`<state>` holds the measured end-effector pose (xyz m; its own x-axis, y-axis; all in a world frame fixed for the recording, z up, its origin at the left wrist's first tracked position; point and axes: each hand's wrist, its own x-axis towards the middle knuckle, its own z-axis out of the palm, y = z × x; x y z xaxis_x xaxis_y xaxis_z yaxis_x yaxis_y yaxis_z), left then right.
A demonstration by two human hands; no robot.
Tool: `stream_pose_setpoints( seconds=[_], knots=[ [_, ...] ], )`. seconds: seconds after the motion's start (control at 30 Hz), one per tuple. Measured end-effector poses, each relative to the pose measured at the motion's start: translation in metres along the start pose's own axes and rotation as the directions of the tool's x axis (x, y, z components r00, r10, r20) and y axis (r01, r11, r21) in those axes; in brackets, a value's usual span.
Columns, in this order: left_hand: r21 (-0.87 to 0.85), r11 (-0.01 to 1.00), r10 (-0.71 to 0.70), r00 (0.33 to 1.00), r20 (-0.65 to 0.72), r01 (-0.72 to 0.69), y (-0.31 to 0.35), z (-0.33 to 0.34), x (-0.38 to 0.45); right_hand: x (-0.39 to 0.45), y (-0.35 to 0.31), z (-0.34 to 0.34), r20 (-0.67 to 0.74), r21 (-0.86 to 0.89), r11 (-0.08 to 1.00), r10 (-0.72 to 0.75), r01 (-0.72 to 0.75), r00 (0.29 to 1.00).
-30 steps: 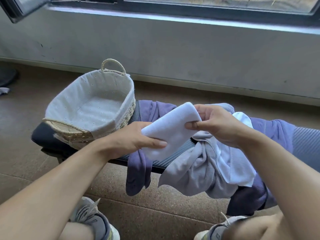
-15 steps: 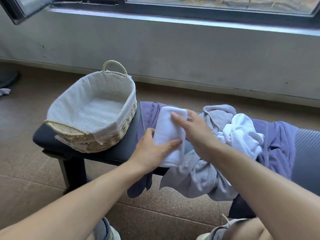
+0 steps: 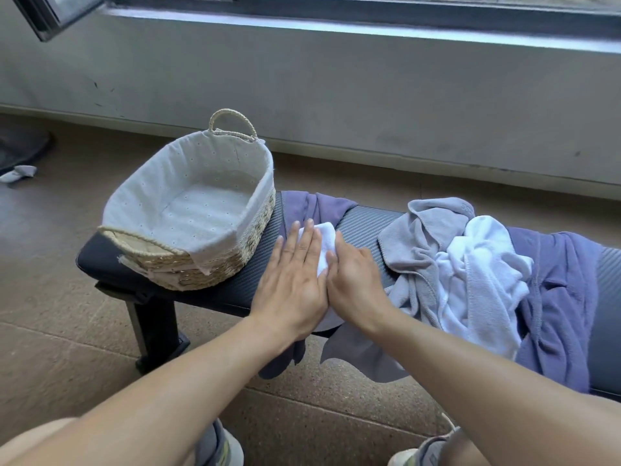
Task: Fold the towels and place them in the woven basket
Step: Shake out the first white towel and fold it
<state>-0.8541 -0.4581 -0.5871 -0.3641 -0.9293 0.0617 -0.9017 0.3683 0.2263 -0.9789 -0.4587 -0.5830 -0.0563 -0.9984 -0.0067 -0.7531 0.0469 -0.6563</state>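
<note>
A small folded white towel [image 3: 326, 242] lies on the dark bench [image 3: 361, 227], just right of the woven basket [image 3: 215, 264]. My left hand [image 3: 295, 280] presses flat on its left part with straight fingers. Beside it, my right hand [image 3: 353, 277] lies on the towel's right side, fingers partly bent; most of the towel is hidden under both hands. The basket has a white cloth lining and holds nothing. A heap of loose towels sits to the right: a grey towel [image 3: 413, 237], a white towel [image 3: 480, 264] and a purple towel [image 3: 561, 297].
Another purple cloth [image 3: 309, 203] drapes over the bench behind and below my hands. The bench leg [image 3: 151, 327] stands on a brown floor. A grey wall and a window sill run behind. My shoes show at the bottom edge.
The white towel went from held up and half folded to lying folded on the bench. Both hands came down and now rest on top of it.
</note>
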Motion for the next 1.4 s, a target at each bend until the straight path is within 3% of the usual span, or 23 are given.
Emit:
stream_pose_setpoints(
  seconds=[0.23, 0.47, 0.67, 0.83, 1.07, 1.4],
  knots=[
    [0.038, 0.999, -0.008, 0.998, 0.061, 0.005, -0.005, 0.008, 0.003, -0.004, 0.002, 0.002, 0.055, -0.238, 0.971, -0.016, 0.029, 0.998],
    [0.054, 0.998, -0.015, 0.993, 0.117, 0.009, -0.004, 0.002, 0.008, 0.001, 0.004, 0.001, 0.087, -0.255, 0.966, -0.005, 0.027, 0.996],
    [-0.007, 1.0, -0.019, 0.985, 0.173, 0.02, -0.003, -0.005, 0.009, 0.0, 0.007, 0.002, 0.091, -0.196, 0.98, -0.007, 0.025, 0.996],
    [-0.097, 0.995, -0.02, 0.982, 0.189, 0.039, -0.01, -0.015, 0.01, -0.002, 0.002, 0.003, 0.067, -0.048, 0.999, 0.006, -0.003, 0.998],
    [-0.05, 0.998, -0.028, 0.994, 0.105, 0.033, -0.03, -0.04, 0.009, -0.002, 0.001, -0.005, 0.068, -0.051, 0.996, 0.076, -0.072, 0.995],
    [-0.081, 0.995, -0.05, 0.999, 0.019, 0.051, -0.026, -0.036, 0.007, -0.007, -0.011, 0.013, -0.008, 0.199, 0.978, 0.07, -0.067, 0.997]
  ],
)
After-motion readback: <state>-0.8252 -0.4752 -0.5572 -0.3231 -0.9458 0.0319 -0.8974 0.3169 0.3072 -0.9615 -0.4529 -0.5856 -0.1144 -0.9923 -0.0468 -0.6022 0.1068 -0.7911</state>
